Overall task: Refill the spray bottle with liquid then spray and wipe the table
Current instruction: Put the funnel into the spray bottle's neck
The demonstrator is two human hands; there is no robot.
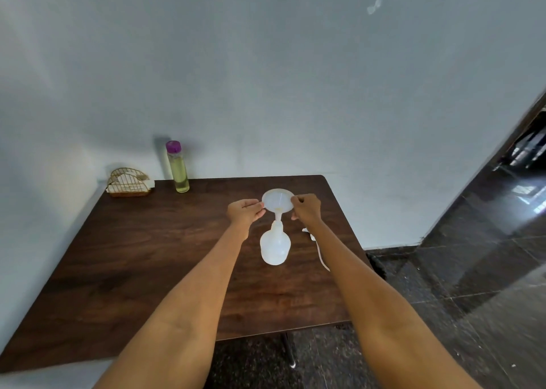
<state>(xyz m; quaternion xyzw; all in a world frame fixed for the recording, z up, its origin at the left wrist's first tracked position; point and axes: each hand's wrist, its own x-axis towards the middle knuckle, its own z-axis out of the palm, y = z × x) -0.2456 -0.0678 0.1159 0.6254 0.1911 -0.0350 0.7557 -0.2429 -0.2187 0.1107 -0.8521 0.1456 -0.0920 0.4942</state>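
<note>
A white translucent spray bottle body (275,248) stands upright near the middle of the dark wooden table (147,255), its top off. A white funnel (278,201) sits in its neck. My left hand (244,211) pinches the funnel's left rim and my right hand (306,209) pinches its right rim. A little yellowish liquid shows at the funnel's throat. The spray head with its dip tube (318,248) lies on the table to the right, partly hidden by my right forearm. A tall clear bottle with a purple cap (177,167) holds yellowish liquid at the table's back edge.
A wire basket of folded napkins (129,184) sits at the back left corner. White walls stand behind and to the left of the table. Dark tiled floor (472,285) lies to the right, and the table's right edge is close to the spray head.
</note>
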